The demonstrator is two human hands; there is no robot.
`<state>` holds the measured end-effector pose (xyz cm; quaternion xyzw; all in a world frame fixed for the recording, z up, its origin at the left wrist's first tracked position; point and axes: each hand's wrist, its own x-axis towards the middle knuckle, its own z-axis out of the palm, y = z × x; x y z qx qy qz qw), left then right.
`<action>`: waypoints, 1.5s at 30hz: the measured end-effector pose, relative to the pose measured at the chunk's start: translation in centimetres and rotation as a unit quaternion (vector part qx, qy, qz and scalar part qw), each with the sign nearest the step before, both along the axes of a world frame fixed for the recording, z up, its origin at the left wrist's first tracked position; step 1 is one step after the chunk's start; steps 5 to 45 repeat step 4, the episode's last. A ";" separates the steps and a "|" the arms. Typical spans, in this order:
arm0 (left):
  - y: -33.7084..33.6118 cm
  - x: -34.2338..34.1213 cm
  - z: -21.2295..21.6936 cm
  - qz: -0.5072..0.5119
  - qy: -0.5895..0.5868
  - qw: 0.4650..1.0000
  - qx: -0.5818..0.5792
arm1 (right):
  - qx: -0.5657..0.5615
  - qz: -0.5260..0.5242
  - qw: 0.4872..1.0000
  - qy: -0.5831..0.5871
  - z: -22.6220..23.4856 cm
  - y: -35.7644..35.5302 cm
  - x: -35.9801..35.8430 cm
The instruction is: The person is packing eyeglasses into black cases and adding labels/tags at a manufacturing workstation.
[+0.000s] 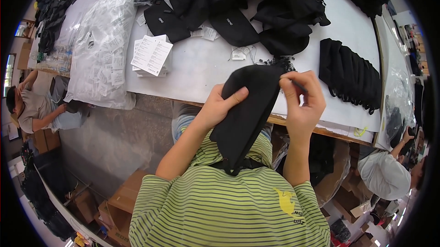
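Observation:
In front of my chest hangs a soft black cloth piece (250,114), rounded at the top and narrowing to a small loop at the bottom. It may be a cap or a pouch; I cannot tell which. My left hand (217,106) grips its left side, thumb laid over the front. At the upper right edge my right hand (306,102) is closed in a pinch. A short, thin dark thing sticks out among those fingers, too small to name. Just beyond lie a little heap of black cords (285,63) and a small white tag (240,53).
Black cloth pieces (233,27) are heaped at the back of the white table (183,75). A row of folded black pieces (350,73) lies right. Printed white cards (152,54) and a clear bag of labels (101,54) are left. Other people (39,105) sit at both sides.

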<state>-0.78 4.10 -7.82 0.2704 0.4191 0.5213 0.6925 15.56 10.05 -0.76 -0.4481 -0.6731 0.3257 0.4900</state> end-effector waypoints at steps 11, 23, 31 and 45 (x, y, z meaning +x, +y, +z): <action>0.7 -0.3 -0.6 0.129 -0.014 0.989 -0.074 | -0.098 0.189 0.977 -0.024 -0.6 -2.4 -0.6; 0.7 -0.3 -0.6 0.129 -0.014 0.989 -0.074 | -0.098 0.189 0.977 -0.024 -0.6 -2.4 -0.6; 0.7 -0.3 -0.6 0.129 -0.014 0.989 -0.074 | -0.098 0.189 0.977 -0.024 -0.6 -2.4 -0.6; 0.7 -0.3 -0.6 0.129 -0.014 0.989 -0.074 | -0.098 0.189 0.977 -0.024 -0.6 -2.4 -0.6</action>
